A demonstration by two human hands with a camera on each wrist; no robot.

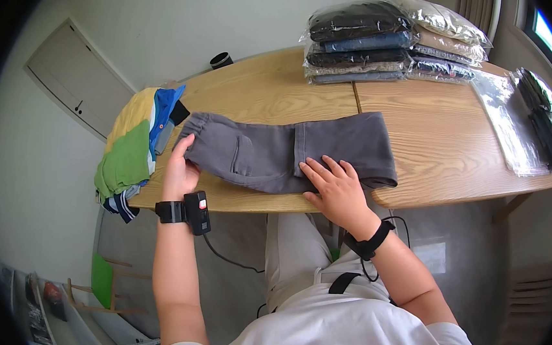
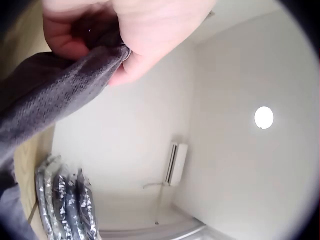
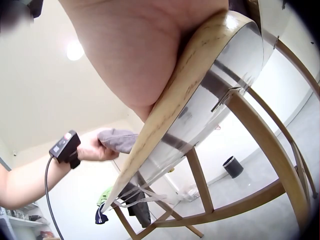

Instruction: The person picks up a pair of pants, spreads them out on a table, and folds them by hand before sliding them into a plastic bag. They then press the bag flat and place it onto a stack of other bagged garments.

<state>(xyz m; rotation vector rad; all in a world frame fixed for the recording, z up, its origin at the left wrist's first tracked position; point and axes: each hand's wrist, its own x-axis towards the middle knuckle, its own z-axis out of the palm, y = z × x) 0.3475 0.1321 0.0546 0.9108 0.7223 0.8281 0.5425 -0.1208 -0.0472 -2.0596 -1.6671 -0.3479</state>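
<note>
A pair of dark grey trousers [image 1: 265, 149], folded lengthwise, lies across the front of the wooden table [image 1: 256, 99]. At their gathered waistband end, my left hand [image 1: 182, 168] grips the edge between thumb and fingers. The left wrist view shows the grey cloth [image 2: 60, 95] pinched in that hand [image 2: 145, 30] and raised off the tabletop. My right hand [image 1: 336, 189] rests flat on the trousers near a folded-over edge, fingers spread. In the right wrist view, the left hand [image 3: 97, 148] holds the bunched waistband beyond the table edge.
Bagged folded garments [image 1: 364, 43] are stacked at the back. Clear plastic bags [image 1: 510, 126] and dark bagged items [image 1: 546, 122] lie at the right end. Colourful clothes [image 1: 129, 141] hang over the left end. A green chair [image 1: 102, 282] stands on the floor behind left.
</note>
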